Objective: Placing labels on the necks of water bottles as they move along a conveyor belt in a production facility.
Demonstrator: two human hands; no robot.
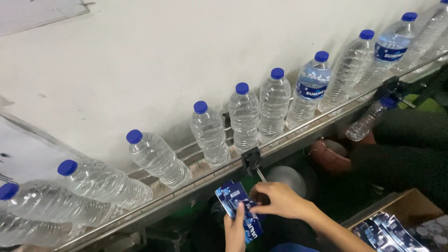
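My left hand [234, 232] holds a small stack of flat blue plastic label sleeves [239, 205] upright below the conveyor. My right hand [279, 199] pinches the top of that stack from the right. Just above them a line of clear water bottles with blue caps stands on a metal conveyor [196, 183]; the nearest unlabelled bottles [210, 133] [243, 115] are right above my hands. Two bottles further right carry blue labels [311, 86] [390, 49].
A white wall [154, 60] runs behind the conveyor. A cardboard box [405, 206] with more blue label sleeves [387, 231] sits at the lower right. Another person in dark clothing [410, 140] holds a bottle [368, 120] at the right. A black rail bracket [252, 159] juts out near my hands.
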